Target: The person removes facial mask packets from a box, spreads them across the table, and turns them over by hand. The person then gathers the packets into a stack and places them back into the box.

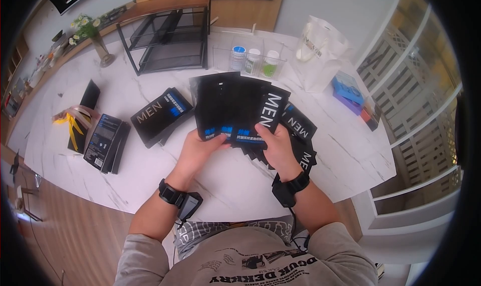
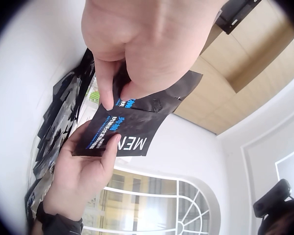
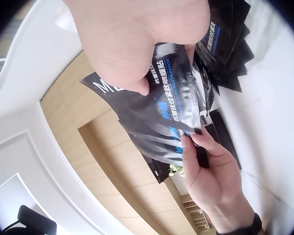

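Both hands hold a fan of several black eye patch sachets (image 1: 228, 103) with white MEN lettering and blue print. The left hand (image 1: 196, 150) pinches the fan's lower left edge between thumb and fingers. At the lower right, the right hand (image 1: 278, 148) grips the sachets, its thumb lying across the front. In the right wrist view, the left hand (image 3: 215, 178) holds the overlapping bottom edges. More black sachets (image 1: 301, 128) lie spread on the table behind and beside the right hand, partly hidden by it.
A stack of black MEN boxes (image 1: 159, 114) and more black boxes (image 1: 104, 141) stand left, near a yellow ribbon (image 1: 75, 123). Behind are a black mesh rack (image 1: 170, 40), a clear bin with bottles (image 1: 271, 64), a white paper bag (image 1: 320, 50) and a blue box (image 1: 346, 88).
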Available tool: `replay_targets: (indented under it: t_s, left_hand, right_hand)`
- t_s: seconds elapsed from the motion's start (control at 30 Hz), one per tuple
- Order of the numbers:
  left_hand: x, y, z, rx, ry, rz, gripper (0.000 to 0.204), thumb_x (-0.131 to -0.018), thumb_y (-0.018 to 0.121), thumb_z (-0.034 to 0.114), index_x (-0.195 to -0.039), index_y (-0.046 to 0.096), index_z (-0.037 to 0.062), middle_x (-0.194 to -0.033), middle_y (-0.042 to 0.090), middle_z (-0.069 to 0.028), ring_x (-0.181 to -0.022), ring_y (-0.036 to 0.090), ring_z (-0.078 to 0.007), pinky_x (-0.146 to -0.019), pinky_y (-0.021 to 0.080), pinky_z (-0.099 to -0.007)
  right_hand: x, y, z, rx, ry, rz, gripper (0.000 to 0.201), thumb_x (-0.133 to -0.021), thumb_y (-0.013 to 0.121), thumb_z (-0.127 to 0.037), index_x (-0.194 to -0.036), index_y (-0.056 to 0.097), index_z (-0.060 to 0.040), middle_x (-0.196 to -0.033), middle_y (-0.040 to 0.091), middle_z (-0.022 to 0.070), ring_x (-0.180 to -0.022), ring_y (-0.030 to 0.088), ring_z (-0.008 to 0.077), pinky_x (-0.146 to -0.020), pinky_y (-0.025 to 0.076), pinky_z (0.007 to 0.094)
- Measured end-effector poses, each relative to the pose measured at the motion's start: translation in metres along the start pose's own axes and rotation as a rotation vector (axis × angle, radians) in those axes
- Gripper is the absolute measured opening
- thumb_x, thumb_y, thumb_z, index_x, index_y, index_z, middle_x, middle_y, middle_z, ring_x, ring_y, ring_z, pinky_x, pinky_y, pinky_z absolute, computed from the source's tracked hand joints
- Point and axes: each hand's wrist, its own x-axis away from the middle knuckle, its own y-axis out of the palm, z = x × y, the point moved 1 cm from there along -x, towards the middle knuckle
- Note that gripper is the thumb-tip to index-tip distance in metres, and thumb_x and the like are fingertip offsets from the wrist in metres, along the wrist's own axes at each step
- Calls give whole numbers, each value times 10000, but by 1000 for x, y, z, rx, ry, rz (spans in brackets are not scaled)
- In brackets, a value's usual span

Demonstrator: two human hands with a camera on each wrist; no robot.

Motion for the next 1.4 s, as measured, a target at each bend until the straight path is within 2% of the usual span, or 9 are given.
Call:
replay_targets:
  t_s: [0.3, 0.43, 0.53, 0.63, 0.73, 0.83, 1.0, 1.2, 1.4]
  left_hand:
    - [1, 4, 4, 6, 15, -10, 238, -926, 624, -29, -1162, 611, -62, -1082, 676, -100, -933, 676, -152, -814, 590, -259]
    - [2, 3, 4, 26, 27, -44, 271, -932, 593, -48, -1203, 579, -50, -1114, 666, -103, -963, 674, -164, -836, 596, -279]
    - [1, 2, 3, 14, 34, -51, 268, -940, 560, -69, -1206, 565, -35, -1116, 669, -97, -972, 677, -174, -850, 609, -312]
    - [3, 4, 6, 10, 34, -47, 275, -942, 561, -58, -1217, 555, -46, -1120, 664, -101, -970, 676, -175, -850, 603, -301]
    - [4, 5, 7, 10, 47, -42, 291, -942, 573, -36, -1230, 547, -67, -1121, 659, -109, -964, 676, -172, -845, 588, -278]
    - [3, 3, 6, -17, 57, -34, 280, -944, 567, -36, -1222, 550, -66, -1110, 664, -107, -954, 681, -171, -839, 586, -277]
    - [3, 2, 5, -26, 32, -19, 263, -949, 565, -31, -1210, 556, -61, -1088, 673, -103, -920, 692, -166, -828, 582, -272]
    - [2, 2, 4, -27, 26, -21, 253, -948, 548, -67, -1199, 560, -41, -1111, 665, -101, -967, 678, -176, -860, 607, -316]
    - [3, 3, 5, -25, 43, -17, 254, -954, 563, -26, -1206, 558, -58, -1082, 676, -99, -921, 693, -164, -824, 581, -268]
  right_hand:
    - [-2, -7, 4, 90, -14, 26, 185, -973, 615, -69, -1147, 612, -8, -1062, 660, 52, -950, 636, 132, -835, 533, 295]
    - [-1, -4, 1, 77, -3, 41, 181, -974, 614, -71, -1142, 612, -4, -1057, 658, 52, -946, 634, 129, -834, 532, 291]
    - [0, 1, -2, 94, -23, 75, 139, -969, 647, -122, -1047, 658, -7, -952, 656, -5, -855, 589, 57, -766, 494, 236]
    - [-2, -8, 1, 116, -12, 44, 174, -976, 616, -85, -1132, 612, -7, -1043, 656, 47, -938, 635, 128, -832, 535, 294]
    - [-2, -5, 0, 107, -23, 61, 161, -976, 617, -89, -1117, 615, -11, -1037, 656, 46, -932, 637, 127, -825, 536, 294]
    - [0, 5, -6, 62, -56, 114, 146, -975, 638, -131, -1052, 656, -8, -955, 652, -5, -853, 585, 59, -768, 492, 238]
    - [-1, 0, -3, 96, -45, 96, 153, -977, 637, -132, -1061, 655, -7, -963, 655, -3, -856, 587, 61, -771, 494, 238]
    - [-1, 0, -2, 88, -45, 109, 147, -973, 642, -128, -1057, 654, -8, -955, 651, -7, -848, 582, 58, -763, 490, 233]
    - [-1, -3, -1, 127, -68, 113, 133, -970, 648, -126, -1044, 651, -15, -942, 640, -15, -834, 570, 49, -750, 488, 231]
